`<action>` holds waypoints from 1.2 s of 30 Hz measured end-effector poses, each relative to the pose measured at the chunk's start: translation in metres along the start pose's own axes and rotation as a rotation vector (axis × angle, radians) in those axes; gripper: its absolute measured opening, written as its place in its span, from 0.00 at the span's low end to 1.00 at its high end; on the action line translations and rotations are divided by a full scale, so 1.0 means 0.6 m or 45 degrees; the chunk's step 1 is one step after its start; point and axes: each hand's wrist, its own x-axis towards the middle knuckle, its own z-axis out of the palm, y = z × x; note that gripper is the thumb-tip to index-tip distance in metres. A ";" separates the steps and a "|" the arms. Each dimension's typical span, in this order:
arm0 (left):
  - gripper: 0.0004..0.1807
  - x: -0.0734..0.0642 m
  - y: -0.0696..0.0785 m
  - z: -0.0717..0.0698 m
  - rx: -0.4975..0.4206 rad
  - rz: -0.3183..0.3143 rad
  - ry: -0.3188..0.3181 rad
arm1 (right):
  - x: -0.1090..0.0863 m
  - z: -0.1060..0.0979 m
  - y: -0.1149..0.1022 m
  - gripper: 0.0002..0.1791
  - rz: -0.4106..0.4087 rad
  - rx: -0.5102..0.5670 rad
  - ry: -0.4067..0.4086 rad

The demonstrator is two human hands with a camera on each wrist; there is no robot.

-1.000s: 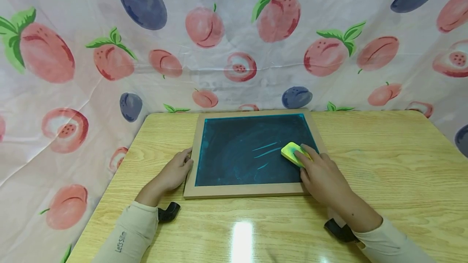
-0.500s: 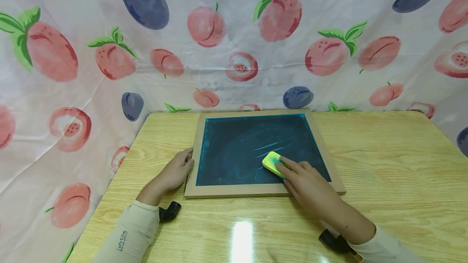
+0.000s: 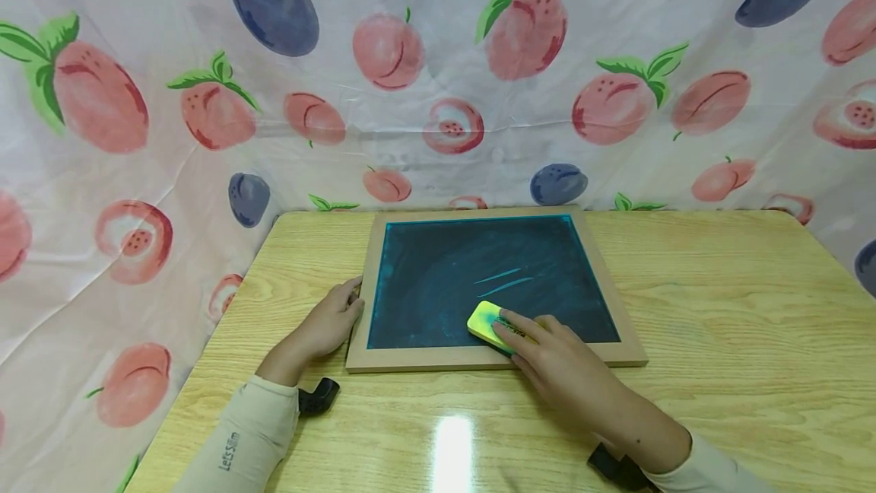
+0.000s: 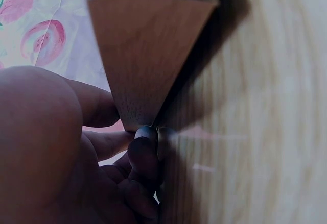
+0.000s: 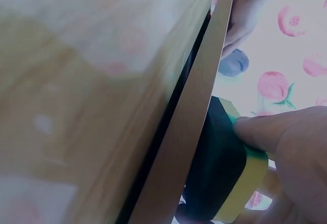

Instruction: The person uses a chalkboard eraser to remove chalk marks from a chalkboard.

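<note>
A small chalkboard point(image 3: 424, 358) with a light wooden frame lies on the table. Two pale blue chalk strokes point(image 3: 505, 287) slant across the middle of its dark surface, among faint smears. My right hand point(image 3: 564, 367) grips a yellow chalkboard eraser point(image 3: 486, 318), its dark felt underside point(image 5: 214, 157) down at the board's lower edge. Blue-green chalk dust stains the eraser's top. At the board's left side, my left hand point(image 3: 331, 322) holds the frame, its fingers at the wooden edge point(image 4: 150, 45) in the left wrist view.
The wood-grain table point(image 3: 718, 341) extends on both sides of the board. Behind it hangs a fruit-print cloth point(image 3: 520, 112), right at the table's far edge. Black mounts point(image 3: 318, 396) sit at both wrists.
My right hand has swept the eraser leftward and toward the board's lower edge. The lowest of three chalk strokes no longer shows. My left hand stays on the frame.
</note>
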 end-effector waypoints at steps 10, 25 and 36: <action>0.27 0.000 0.001 -0.001 0.005 0.009 0.011 | 0.005 -0.006 0.030 0.28 0.040 0.004 0.043; 0.28 -0.003 -0.003 -0.001 0.001 -0.008 -0.006 | 0.007 -0.016 0.097 0.27 0.154 -0.043 0.089; 0.27 -0.003 0.000 0.000 -0.011 -0.002 0.000 | -0.001 -0.027 0.130 0.25 0.281 0.017 0.069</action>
